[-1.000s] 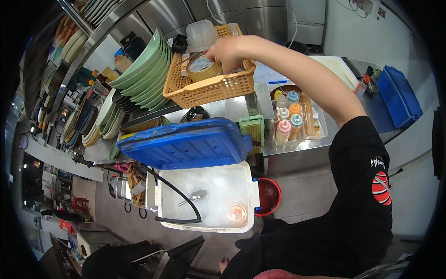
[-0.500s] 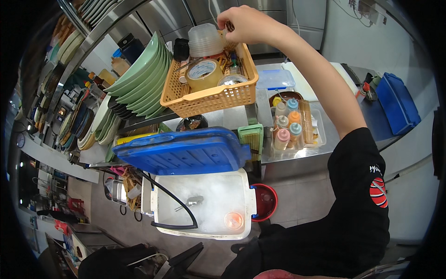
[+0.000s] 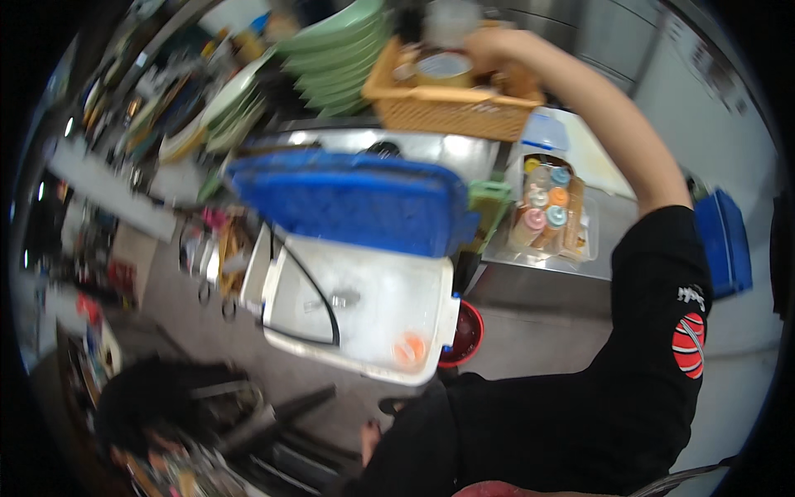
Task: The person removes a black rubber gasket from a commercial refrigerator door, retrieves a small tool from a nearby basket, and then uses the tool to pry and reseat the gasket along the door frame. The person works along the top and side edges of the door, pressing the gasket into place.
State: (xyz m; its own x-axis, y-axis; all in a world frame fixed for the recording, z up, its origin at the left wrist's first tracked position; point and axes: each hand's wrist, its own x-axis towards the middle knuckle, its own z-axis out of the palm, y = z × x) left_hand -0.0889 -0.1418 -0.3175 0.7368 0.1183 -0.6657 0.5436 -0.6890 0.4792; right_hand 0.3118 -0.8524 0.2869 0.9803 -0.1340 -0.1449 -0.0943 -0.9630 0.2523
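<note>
My right hand [image 3: 490,48] reaches over a yellow plastic basket [image 3: 451,116], its fingers down among the contents and smeared by motion. Beside it stand a stack of clear plastic cups [image 3: 451,23] and a roll of tape [image 3: 445,69]. Something brown [image 3: 520,80] lies against the hand; its kind is too blurred to tell. At the lower edge, by my dark clothing, a small patch of skin [image 3: 370,437] shows, perhaps part of my left hand; its fingers cannot be made out.
Green bowls [image 3: 335,62] are stacked left of the basket. Below stands a white tub [image 3: 352,360] of sudsy water, its blue lid [image 3: 348,203] raised. Squeeze bottles [image 3: 542,203] sit on the steel counter at right. A dark-haired person [image 3: 157,406] is at lower left.
My right hand has gone from above the basket's back right corner, where it pinched something brown, down into the basket. The whole view has shifted. A person's head has appeared at lower left.
</note>
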